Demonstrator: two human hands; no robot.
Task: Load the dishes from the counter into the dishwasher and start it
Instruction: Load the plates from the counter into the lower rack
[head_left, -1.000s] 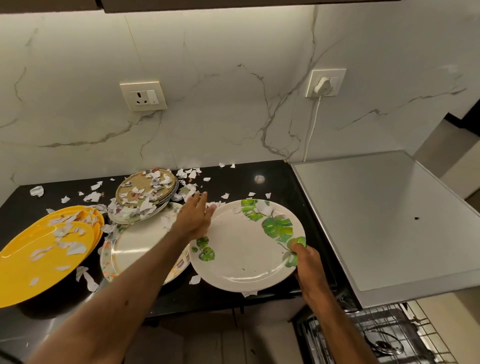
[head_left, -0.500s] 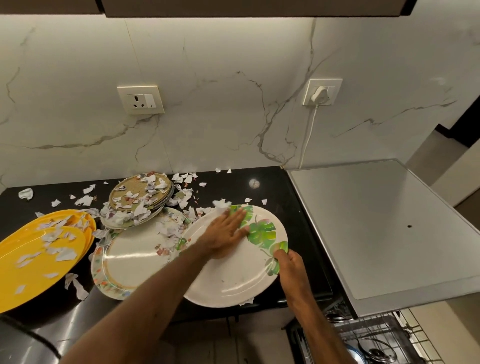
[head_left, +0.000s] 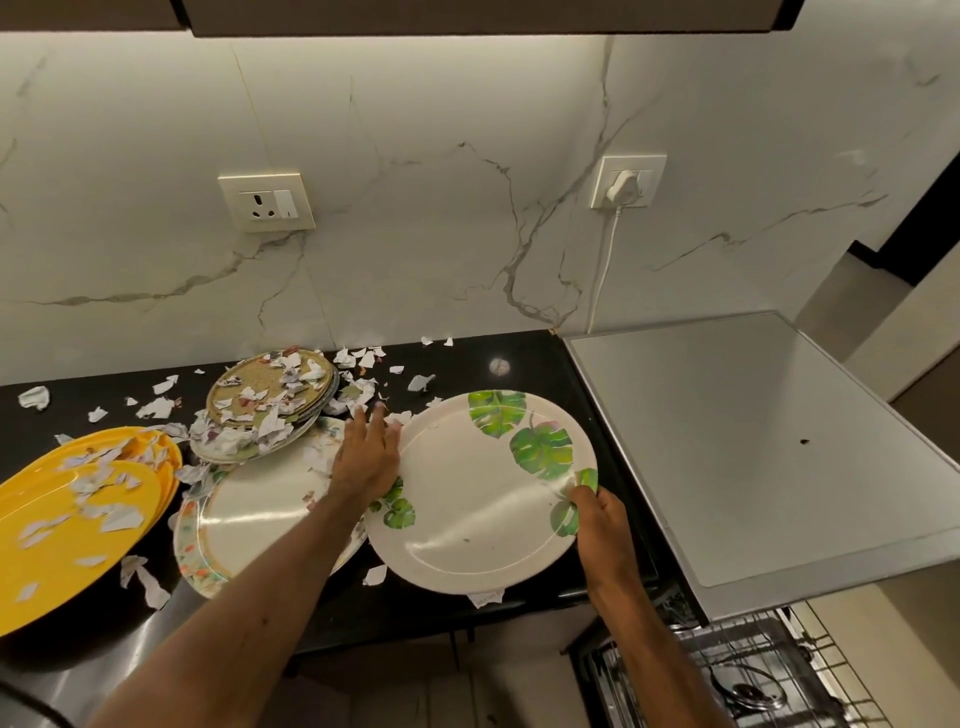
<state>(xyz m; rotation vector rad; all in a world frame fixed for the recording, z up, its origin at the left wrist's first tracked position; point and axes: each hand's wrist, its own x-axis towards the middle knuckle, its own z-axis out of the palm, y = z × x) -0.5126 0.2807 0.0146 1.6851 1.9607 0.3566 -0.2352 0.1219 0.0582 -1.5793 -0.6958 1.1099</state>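
Nearest, bottom right: dishwasher rack (head_left: 810, 670) pulled out below the desk, wire grid, with a glass lid (head_left: 748, 686) lying in it.

Right hand (head_left: 602, 519): its grip is closed on the right rim of the leaf plate (head_left: 467, 509), thumb on top by a green leaf print. The fingers underneath are hidden.

The leaf plate is large, round and cream-white, with a glossy face showing light streaks. Big green monstera leaves run along the top and right rim, and a small leaf cluster sits at the lower left. A thin raised ring runs inside the rim, and the face carries a few tiny specks. It sits at the front right of the black desk (head_left: 519, 358), near the edge. I cannot tell whether it is lifted or lying flat. A scrap of paper pokes out under its near edge.

Left hand (head_left: 366, 457): palm down, fingers straight, grip not closed, resting at the leaf plate's upper left rim.

Just left of it is a floral-rim plate (head_left: 249, 519), pale in the middle, partly under the left forearm. Far left are stacked yellow plates (head_left: 62, 530) with scraps on them. Behind is a plate stack (head_left: 270, 395) with a tan patterned plate on top.

Torn paper scraps (head_left: 156, 408) are scattered over the plates and the desk.

To the right, a steel top (head_left: 753, 441) adjoins the desk and bears one dark speck.

On the far marble wall are a socket (head_left: 266, 202) and a white plug (head_left: 626, 187) with its cord dropping down.
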